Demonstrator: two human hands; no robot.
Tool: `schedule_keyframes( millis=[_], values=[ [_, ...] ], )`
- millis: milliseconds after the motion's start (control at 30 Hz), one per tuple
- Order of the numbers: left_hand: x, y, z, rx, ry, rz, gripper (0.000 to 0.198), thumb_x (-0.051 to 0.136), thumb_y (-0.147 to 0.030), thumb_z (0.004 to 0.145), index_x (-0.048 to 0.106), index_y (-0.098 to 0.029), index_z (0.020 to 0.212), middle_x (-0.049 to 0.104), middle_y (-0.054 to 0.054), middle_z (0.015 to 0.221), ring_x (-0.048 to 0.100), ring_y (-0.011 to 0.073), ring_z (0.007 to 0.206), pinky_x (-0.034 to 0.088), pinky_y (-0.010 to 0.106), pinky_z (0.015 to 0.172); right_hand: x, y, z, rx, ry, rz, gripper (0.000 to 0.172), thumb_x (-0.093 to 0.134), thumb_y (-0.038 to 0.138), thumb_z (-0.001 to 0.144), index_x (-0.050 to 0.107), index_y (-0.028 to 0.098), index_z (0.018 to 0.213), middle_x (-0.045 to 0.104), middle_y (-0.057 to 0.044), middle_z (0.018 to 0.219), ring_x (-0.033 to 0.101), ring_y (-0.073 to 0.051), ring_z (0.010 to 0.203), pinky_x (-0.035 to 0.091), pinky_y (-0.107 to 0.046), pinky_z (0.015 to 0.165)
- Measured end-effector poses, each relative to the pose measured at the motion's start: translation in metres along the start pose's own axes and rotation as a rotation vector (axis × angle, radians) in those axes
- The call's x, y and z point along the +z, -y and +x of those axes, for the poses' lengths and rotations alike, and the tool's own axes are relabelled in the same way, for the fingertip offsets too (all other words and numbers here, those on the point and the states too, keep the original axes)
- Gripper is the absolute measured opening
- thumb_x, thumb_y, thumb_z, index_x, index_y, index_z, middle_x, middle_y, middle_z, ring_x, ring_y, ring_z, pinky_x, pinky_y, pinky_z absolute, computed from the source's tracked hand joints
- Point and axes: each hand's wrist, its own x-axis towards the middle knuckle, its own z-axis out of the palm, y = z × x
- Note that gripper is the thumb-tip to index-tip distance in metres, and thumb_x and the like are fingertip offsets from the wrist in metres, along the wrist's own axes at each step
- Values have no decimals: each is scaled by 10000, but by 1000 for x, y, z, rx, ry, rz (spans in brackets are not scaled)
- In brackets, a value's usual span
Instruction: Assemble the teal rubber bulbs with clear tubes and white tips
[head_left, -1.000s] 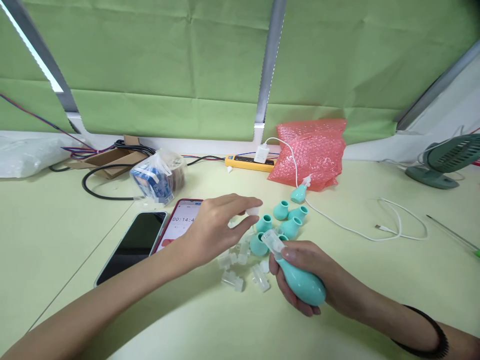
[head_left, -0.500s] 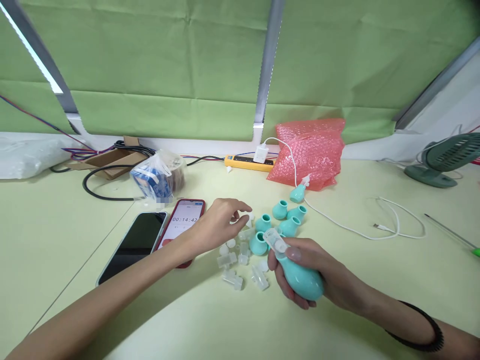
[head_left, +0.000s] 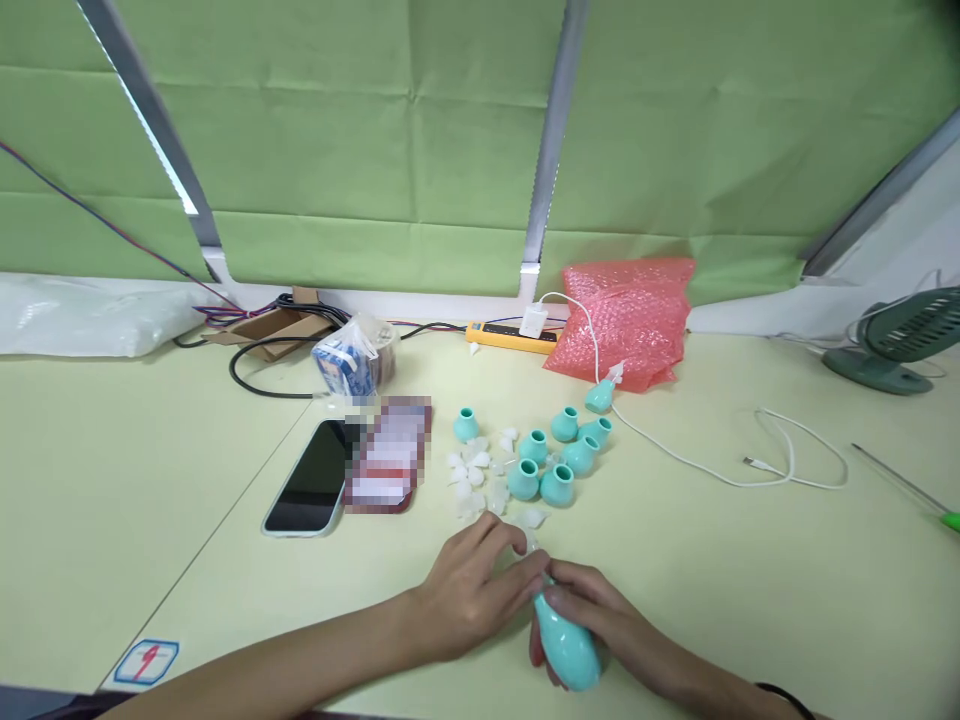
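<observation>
Both hands meet low at the near side: the right hand (head_left: 589, 605) wraps a tilted teal bulb (head_left: 570, 648), and the left hand (head_left: 476, 590), forefinger bent, pinches the clear nozzle (head_left: 531, 541) at its neck. Near left lies a sticker (head_left: 147, 661) with a red mark, its print unreadable; rightward, tabletop (head_left: 720, 570) gives room toward a white cable (head_left: 759, 463). Farther, open-necked bulbs (head_left: 528, 482) neighbour translucent pieces (head_left: 470, 465); one phone's (head_left: 390, 455) screen is blurred.
</observation>
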Motion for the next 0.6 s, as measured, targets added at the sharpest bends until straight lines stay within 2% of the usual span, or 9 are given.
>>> schedule_keyframes(
  millis=[167,400,600],
  values=[
    [5,5,0,-43,-129,-203,184,565,-140,750,562,-136,934,528,54,716,478,144,642,431,273,533,-2,9,2,-59,30,-12,366,465,496,776,474,136,843,604,-51,608,525,-107,451,391,-212,437],
    [9,9,8,-282,-148,-377,115,525,-160,786,628,-167,836,581,53,688,504,154,640,449,296,540,-16,7,15,-46,79,36,386,433,515,781,433,151,910,599,-35,634,532,-107,440,422,-212,398],
    [15,17,10,-250,-149,-343,99,601,-230,738,629,-172,813,586,52,680,491,159,642,449,308,534,-24,2,19,-50,66,44,356,439,499,792,427,158,893,610,-36,632,548,-111,447,441,-215,406]
  ],
)
